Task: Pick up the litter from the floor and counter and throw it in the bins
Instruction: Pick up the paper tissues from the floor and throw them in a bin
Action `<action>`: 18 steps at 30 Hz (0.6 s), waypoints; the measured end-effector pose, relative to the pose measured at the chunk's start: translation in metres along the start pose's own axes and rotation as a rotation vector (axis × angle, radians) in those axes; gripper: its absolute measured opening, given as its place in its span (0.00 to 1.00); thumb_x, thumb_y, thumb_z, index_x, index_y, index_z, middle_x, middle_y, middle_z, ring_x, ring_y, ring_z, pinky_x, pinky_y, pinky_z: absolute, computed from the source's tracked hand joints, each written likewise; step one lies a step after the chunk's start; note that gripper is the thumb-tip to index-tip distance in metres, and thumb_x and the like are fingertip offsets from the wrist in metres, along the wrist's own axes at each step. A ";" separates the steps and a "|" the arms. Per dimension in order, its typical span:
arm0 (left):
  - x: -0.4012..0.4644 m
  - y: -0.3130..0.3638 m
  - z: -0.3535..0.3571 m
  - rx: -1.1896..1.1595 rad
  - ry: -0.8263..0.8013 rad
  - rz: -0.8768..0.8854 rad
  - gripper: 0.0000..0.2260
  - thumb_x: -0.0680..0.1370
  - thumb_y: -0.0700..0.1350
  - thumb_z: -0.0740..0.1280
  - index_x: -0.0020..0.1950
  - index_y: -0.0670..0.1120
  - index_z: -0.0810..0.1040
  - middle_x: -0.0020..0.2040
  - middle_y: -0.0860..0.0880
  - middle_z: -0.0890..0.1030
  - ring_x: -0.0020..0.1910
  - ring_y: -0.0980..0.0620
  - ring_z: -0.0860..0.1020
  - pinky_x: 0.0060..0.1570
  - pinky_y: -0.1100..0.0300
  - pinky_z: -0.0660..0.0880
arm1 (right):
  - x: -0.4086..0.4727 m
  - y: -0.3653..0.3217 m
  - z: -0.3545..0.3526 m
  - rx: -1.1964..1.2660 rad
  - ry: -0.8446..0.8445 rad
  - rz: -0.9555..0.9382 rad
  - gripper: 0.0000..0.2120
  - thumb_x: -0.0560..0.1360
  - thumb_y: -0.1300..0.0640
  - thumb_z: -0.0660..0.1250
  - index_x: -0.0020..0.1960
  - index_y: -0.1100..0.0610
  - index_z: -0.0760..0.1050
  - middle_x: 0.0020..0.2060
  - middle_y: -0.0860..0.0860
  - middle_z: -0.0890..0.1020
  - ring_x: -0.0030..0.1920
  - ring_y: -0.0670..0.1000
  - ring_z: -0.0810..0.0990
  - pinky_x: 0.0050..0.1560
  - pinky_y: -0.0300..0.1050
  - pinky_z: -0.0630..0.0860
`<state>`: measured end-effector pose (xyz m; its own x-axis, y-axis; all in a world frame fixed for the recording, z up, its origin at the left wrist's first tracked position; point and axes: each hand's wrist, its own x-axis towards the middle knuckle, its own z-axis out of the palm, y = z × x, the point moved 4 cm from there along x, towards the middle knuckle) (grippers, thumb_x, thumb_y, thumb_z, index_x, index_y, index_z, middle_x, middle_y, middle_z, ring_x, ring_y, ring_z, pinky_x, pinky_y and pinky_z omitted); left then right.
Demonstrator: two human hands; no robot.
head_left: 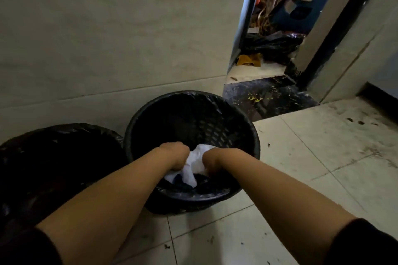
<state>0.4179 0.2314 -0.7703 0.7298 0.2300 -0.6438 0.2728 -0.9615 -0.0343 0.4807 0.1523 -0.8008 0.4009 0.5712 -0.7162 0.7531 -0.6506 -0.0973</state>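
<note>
Two bare forearms reach forward and down from dark sleeves, meeting over the mouth of a black bin. The left hand is bent sharply down at the wrist, its fingers curled out of sight into a crumpled white paper. The right hand mirrors it from the other side, knuckles up, fingers likewise closed into the same paper. Both hands grip the wad between them, just inside the near rim of the bin.

The paper hangs partly below the hands, its lower folds touching the dark plastic liner that drapes over the near edge. The bin is round with latticed walls, lined with the black bag, and stands tilted toward the viewer on pale floor tiles. What lies at its bottom cannot be made out in the shadow.

Just beside it on the left stands a second bin, also covered in a black bag; its contents cannot be told. Both bins stand close to a plain pale wall. Small dark specks of dirt are scattered on the tiles to the right. Beyond, a doorway opens onto a cluttered room with black bags and a yellow scrap on the floor.
</note>
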 end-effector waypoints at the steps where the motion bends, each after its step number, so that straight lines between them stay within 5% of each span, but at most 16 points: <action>1: 0.004 0.001 0.005 0.010 -0.068 0.005 0.16 0.76 0.45 0.68 0.61 0.40 0.77 0.48 0.43 0.78 0.49 0.43 0.77 0.47 0.53 0.74 | 0.008 0.000 0.005 -0.045 0.001 -0.032 0.06 0.73 0.51 0.62 0.46 0.54 0.73 0.43 0.51 0.80 0.42 0.54 0.78 0.47 0.47 0.75; 5: 0.008 0.006 0.010 -0.005 -0.154 0.046 0.21 0.74 0.53 0.69 0.63 0.44 0.77 0.55 0.45 0.80 0.49 0.46 0.77 0.50 0.55 0.75 | -0.018 -0.006 0.007 -0.005 -0.017 -0.009 0.10 0.76 0.60 0.59 0.37 0.51 0.69 0.34 0.48 0.73 0.38 0.54 0.74 0.38 0.42 0.69; 6: 0.008 0.006 0.004 0.019 -0.107 0.069 0.20 0.75 0.51 0.68 0.64 0.44 0.75 0.59 0.45 0.79 0.49 0.46 0.75 0.48 0.55 0.74 | -0.027 -0.008 -0.002 0.016 -0.007 -0.071 0.04 0.76 0.59 0.61 0.43 0.54 0.73 0.40 0.51 0.76 0.43 0.57 0.77 0.39 0.42 0.70; 8: 0.003 0.005 -0.017 0.052 0.029 0.087 0.17 0.76 0.49 0.66 0.63 0.45 0.75 0.60 0.44 0.78 0.47 0.47 0.74 0.43 0.55 0.71 | -0.048 0.000 -0.030 0.006 0.071 -0.099 0.16 0.77 0.56 0.64 0.64 0.58 0.73 0.58 0.56 0.77 0.57 0.60 0.77 0.50 0.47 0.74; 9: -0.002 0.004 -0.029 0.053 0.102 0.083 0.15 0.76 0.49 0.65 0.62 0.45 0.75 0.59 0.44 0.77 0.47 0.46 0.75 0.42 0.54 0.72 | -0.057 0.007 -0.044 0.050 0.162 -0.085 0.18 0.77 0.55 0.64 0.66 0.57 0.72 0.61 0.57 0.77 0.60 0.59 0.76 0.56 0.49 0.74; 13: -0.033 0.014 -0.082 -0.001 0.396 0.071 0.14 0.77 0.48 0.64 0.61 0.46 0.74 0.60 0.43 0.76 0.57 0.42 0.77 0.46 0.53 0.72 | -0.108 0.035 -0.088 0.215 0.564 -0.093 0.14 0.76 0.58 0.63 0.60 0.56 0.77 0.57 0.56 0.81 0.57 0.57 0.78 0.58 0.47 0.73; 18: -0.068 0.073 -0.120 -0.167 0.698 0.149 0.13 0.78 0.48 0.61 0.61 0.46 0.74 0.60 0.43 0.77 0.58 0.41 0.77 0.54 0.50 0.75 | -0.174 0.097 -0.092 0.352 0.790 0.003 0.13 0.78 0.58 0.59 0.59 0.59 0.77 0.55 0.58 0.81 0.54 0.58 0.80 0.57 0.54 0.78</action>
<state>0.4636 0.1635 -0.6372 0.9809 0.1946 0.0065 0.1908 -0.9671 0.1681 0.5320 0.0359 -0.6226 0.7459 0.6649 -0.0392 0.5985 -0.6950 -0.3984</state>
